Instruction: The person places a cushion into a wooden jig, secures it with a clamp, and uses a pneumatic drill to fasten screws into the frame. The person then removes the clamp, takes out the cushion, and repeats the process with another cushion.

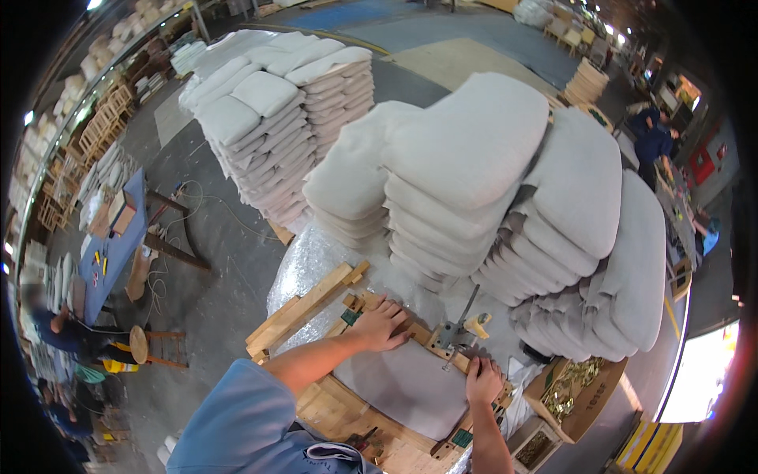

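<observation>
In front of me a grey upholstered pad [407, 381] lies within a wooden jig [330, 399] that has small green blocks at its corners. My left hand [380, 325] rests over the jig's far wooden bar, its fingers curled across the top. At the bar's right end my right hand [483, 382] grips the wood with bent fingers. Between the hands, a metal toggle clamp [444, 335] with a pale yellow handle [476, 325] is mounted on the bar. The undersides of both hands are hidden.
Tall stacks of grey padded seats [470, 146] rise behind the jig, with another stack [257, 118] farther left. Right of the jig stands a cardboard box [580, 399] of brass-coloured hardware. A blue-topped table [118, 245] is at left. Other people work on both sides.
</observation>
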Demonstrator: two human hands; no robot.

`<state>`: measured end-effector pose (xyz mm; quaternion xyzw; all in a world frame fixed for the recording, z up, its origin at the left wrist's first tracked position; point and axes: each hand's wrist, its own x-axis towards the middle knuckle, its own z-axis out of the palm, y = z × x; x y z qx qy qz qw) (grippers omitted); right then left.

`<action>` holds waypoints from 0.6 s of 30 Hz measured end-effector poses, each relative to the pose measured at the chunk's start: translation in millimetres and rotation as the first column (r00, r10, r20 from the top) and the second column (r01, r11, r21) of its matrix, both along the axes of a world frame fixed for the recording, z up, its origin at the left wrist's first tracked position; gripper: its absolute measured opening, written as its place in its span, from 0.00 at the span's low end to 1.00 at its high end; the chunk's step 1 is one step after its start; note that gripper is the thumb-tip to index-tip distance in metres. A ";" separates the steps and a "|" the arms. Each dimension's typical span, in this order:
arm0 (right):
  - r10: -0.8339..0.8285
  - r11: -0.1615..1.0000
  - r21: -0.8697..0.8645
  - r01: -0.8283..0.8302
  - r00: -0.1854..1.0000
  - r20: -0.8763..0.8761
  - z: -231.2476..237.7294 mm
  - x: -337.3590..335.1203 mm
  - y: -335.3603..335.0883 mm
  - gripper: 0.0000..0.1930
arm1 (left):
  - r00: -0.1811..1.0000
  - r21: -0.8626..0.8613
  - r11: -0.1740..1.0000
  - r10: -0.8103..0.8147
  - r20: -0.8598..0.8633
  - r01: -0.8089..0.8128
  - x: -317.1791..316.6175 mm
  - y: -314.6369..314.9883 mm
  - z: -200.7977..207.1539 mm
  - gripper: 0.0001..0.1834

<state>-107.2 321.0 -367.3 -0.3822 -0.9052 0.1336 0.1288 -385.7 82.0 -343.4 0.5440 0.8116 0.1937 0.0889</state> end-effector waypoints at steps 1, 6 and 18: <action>-0.008 1.000 0.002 0.008 1.000 -0.021 -1.9 -2.4 2.3 0.16 | 1.000 0.047 0.999 0.007 -0.010 -0.006 -3.0 2.7 -0.3 0.30; -0.040 0.998 -0.044 0.042 0.998 0.051 4.4 -9.6 4.7 0.19 | 0.998 0.152 0.988 0.042 -0.046 -0.034 -1.2 1.1 -6.4 0.28; -0.505 0.591 -0.651 -0.476 0.410 -0.759 146.5 -98.6 -9.7 0.25 | 0.998 0.229 0.972 0.047 0.053 -0.058 9.1 -6.8 -15.7 0.23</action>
